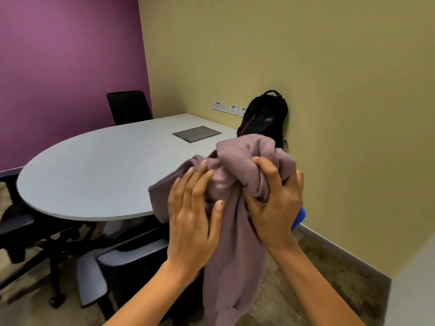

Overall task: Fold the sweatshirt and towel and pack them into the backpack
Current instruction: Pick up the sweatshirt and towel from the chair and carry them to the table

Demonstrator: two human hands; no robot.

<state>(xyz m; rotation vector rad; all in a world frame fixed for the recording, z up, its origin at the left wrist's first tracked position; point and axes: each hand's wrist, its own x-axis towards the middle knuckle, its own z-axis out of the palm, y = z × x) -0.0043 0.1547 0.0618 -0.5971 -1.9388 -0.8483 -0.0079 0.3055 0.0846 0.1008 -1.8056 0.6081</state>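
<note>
A mauve sweatshirt [235,243] hangs bunched in the air in front of me, its lower part drooping toward the floor. My right hand [275,203] grips a wad of its fabric at the top right. My left hand [193,208] lies against the sweatshirt's left side with fingers spread and nearly straight. A black backpack [266,116] with a red trim stands upright on the grey table [98,170], leaning on the yellow wall at the far right corner. A bit of blue [299,218] shows behind my right hand; I cannot tell what it is.
A metal cable hatch [196,134] sits in the tabletop. Black office chairs stand at the far side [128,107], at the left [26,222] and right below the sweatshirt [131,260]. Wall sockets [227,108] line the yellow wall.
</note>
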